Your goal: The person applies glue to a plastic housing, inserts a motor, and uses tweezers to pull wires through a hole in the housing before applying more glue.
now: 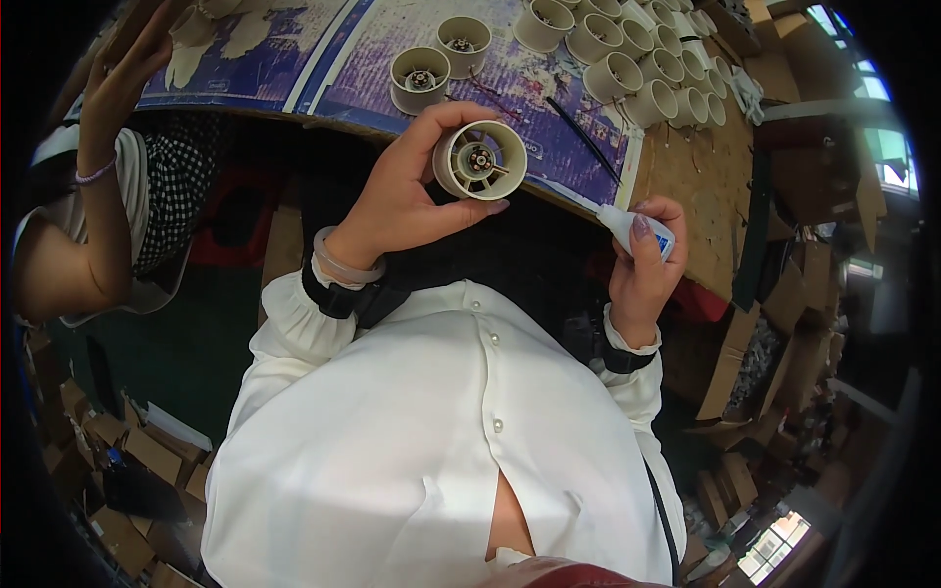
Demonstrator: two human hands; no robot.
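Note:
My left hand point(417, 191) is closed round a cream plastic fan housing point(446, 176), a short tube with spokes and a round hub inside. Its open end faces up toward me, just off the table's front edge. In my right hand point(652, 260) is a small white glue bottle point(627, 227), its narrow nozzle pointing up and left toward the housing but apart from it. Two similar cream housings stand on the table beyond my left hand, the nearer one point(420, 80) and one farther right point(463, 46).
Many more cream housings point(614, 76) crowd the table's far right. A thin black rod point(584, 140) lies on the purple printed cardboard point(534, 93) covering the wooden table point(701, 186). At left a co-worker's raised arm point(103, 167) reaches over the table. Cardboard boxes point(735, 363) stand to the right.

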